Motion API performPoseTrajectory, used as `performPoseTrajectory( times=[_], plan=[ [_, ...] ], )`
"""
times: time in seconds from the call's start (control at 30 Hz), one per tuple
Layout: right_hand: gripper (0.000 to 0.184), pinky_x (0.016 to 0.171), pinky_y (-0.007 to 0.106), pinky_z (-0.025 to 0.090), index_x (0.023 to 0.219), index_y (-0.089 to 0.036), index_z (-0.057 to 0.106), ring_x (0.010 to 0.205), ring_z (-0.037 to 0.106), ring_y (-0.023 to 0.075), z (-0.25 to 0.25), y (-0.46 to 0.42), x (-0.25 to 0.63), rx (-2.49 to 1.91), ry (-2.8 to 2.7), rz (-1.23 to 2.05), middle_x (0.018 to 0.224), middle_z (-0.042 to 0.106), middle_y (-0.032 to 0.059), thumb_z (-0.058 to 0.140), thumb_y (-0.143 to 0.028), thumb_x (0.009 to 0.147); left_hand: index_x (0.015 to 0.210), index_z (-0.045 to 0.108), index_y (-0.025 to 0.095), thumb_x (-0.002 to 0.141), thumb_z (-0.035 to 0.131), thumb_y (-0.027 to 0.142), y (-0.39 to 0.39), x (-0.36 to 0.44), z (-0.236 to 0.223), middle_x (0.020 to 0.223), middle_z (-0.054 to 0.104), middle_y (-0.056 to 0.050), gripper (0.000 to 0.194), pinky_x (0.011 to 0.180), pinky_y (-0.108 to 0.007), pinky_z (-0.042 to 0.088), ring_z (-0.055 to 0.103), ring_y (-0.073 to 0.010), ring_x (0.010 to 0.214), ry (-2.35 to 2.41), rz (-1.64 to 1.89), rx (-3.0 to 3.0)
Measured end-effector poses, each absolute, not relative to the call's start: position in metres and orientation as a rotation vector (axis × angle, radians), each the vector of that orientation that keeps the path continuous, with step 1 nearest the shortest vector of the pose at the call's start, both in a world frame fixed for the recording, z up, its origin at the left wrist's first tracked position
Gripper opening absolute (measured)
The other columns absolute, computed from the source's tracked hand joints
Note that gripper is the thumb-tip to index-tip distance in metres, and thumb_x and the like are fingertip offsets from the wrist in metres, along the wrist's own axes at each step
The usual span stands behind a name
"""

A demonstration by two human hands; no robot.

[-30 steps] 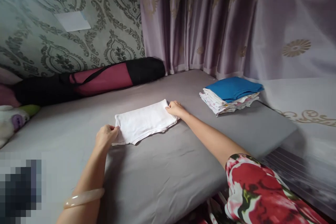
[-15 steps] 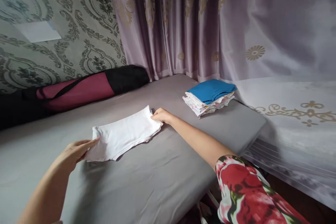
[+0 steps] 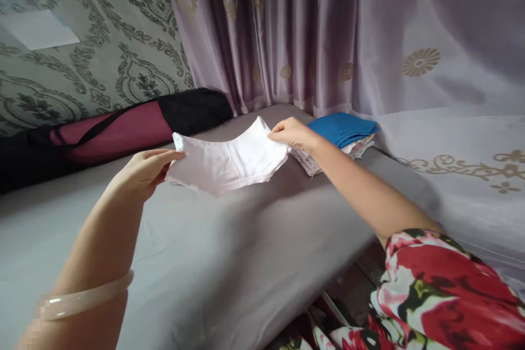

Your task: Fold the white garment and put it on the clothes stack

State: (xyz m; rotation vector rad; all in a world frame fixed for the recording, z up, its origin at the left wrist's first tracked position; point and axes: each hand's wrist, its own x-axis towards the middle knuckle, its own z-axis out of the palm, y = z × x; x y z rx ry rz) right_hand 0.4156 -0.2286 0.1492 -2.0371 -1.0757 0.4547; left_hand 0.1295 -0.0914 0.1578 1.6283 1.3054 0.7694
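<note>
A folded white garment (image 3: 229, 161) hangs between my two hands, sagging in the middle above the grey bed surface. My left hand (image 3: 153, 169) pinches its left end between thumb and fingers. At the other end, my right hand (image 3: 293, 134) grips the upper right corner. Just behind the right hand and wrist lies a stack of folded clothes, with a blue folded cloth (image 3: 344, 127) on top and white patterned cloths (image 3: 305, 161) beneath. The right forearm hides part of that stack. The garment's exact kind does not show while it is folded.
A grey sheet (image 3: 197, 262) covers the bed. Along the wall lies a long black and maroon bag (image 3: 115, 128) with a strap. Purple curtains (image 3: 254, 38) hang at the bed's far edge and right side. The bed's near edge drops off at the lower right.
Both hands have lifted the white garment off the bed and carried it to the right, toward the stack. Its middle now sags. The view has shifted slightly.
</note>
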Motion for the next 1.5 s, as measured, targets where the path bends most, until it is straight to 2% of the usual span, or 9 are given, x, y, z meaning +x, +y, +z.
performPoseTrajectory(
  times=[0.1,0.3,0.43,0.53,0.7,1.0,1.2,1.4,1.5],
  plan=[
    [0.013,0.061,0.021,0.045,0.082,-0.012,0.074,0.066,0.062,0.0127,0.178,-0.248,0.454,-2.163,-1.07,0.258,0.07,0.068,0.0024,0.068,-0.019,0.074,0.074,0.069,0.012,0.065,0.069,0.017,-0.1,0.176,0.159,0.07,0.067,-0.004,0.01,0.058,-0.024,0.044,0.057,-0.0124,0.063,1.13,0.713,1.43],
    [0.021,0.08,0.033,0.049,0.093,-0.01,0.074,0.088,0.065,0.0211,0.214,-0.279,0.54,-2.528,-1.034,-0.167,0.085,0.07,0.0089,0.067,-0.025,0.08,0.071,0.065,0.013,0.064,0.068,0.018,-0.13,0.282,0.159,0.061,0.056,-0.001,0.009,0.054,-0.023,0.041,0.052,-0.0099,0.054,0.857,0.723,1.39],
    [0.023,0.093,0.046,0.043,0.095,-0.012,0.073,0.102,0.061,0.0258,0.217,-0.29,0.59,-2.698,-0.979,-0.366,0.098,0.068,0.0118,0.063,-0.03,0.086,0.064,0.06,0.015,0.065,0.065,0.019,-0.154,0.346,0.152,0.054,0.049,0.003,0.007,0.05,-0.022,0.034,0.043,-0.0069,0.047,0.724,0.682,1.363],
    [0.021,0.098,0.052,0.036,0.096,-0.012,0.072,0.11,0.056,0.0283,0.211,-0.296,0.614,-2.746,-0.962,-0.485,0.106,0.066,0.0144,0.061,-0.027,0.089,0.062,0.057,0.016,0.063,0.066,0.02,-0.17,0.382,0.145,0.054,0.048,0.003,0.01,0.047,-0.021,0.03,0.043,-0.0065,0.047,0.678,0.646,1.304],
    [0.02,0.101,0.05,0.031,0.103,-0.009,0.069,0.119,0.05,0.0303,0.198,-0.304,0.635,-2.792,-0.924,-0.582,0.117,0.063,0.0174,0.059,-0.019,0.089,0.062,0.056,0.016,0.06,0.065,0.019,-0.186,0.415,0.129,0.054,0.046,0.004,0.009,0.045,-0.02,0.026,0.042,-0.006,0.047,0.632,0.606,1.202],
    [0.024,0.1,0.048,0.029,0.107,-0.008,0.069,0.121,0.047,0.0298,0.183,-0.314,0.66,-2.83,-0.919,-0.603,0.121,0.061,0.0178,0.053,-0.019,0.093,0.069,0.058,0.017,0.055,0.071,0.023,-0.192,0.422,0.094,0.056,0.048,0.006,0.02,0.044,-0.019,0.027,0.043,-0.0052,0.047,0.629,0.516,1.1],
    [0.029,0.099,0.047,0.03,0.109,-0.007,0.068,0.121,0.046,0.0327,0.154,-0.319,0.668,-2.871,-0.896,-0.567,0.121,0.06,0.0199,0.047,-0.018,0.093,0.068,0.056,0.016,0.057,0.072,0.025,-0.193,0.413,0.069,0.055,0.049,0.005,0.021,0.044,-0.018,0.028,0.044,-0.005,0.046,0.701,0.48,1.112],
    [0.037,0.102,0.047,0.03,0.115,-0.005,0.065,0.124,0.047,0.0342,0.133,-0.32,0.654,-3.001,-0.873,-0.395,0.125,0.058,0.0239,0.042,-0.009,0.087,0.062,0.052,0.017,0.064,0.069,0.026,-0.199,0.416,0.058,0.05,0.045,0.006,0.02,0.044,-0.019,0.026,0.041,-0.0054,0.045,0.745,0.457,1.139],
    [0.039,0.105,0.049,0.03,0.12,-0.01,0.064,0.127,0.046,0.0336,0.126,-0.317,0.647,-2.913,-0.955,-0.386,0.13,0.057,0.0212,0.037,-0.019,0.093,0.063,0.053,0.016,0.063,0.071,0.025,-0.2,0.417,0.059,0.051,0.047,0.005,0.019,0.046,-0.019,0.028,0.042,-0.0057,0.046,0.753,0.444,1.157]
  ],
)
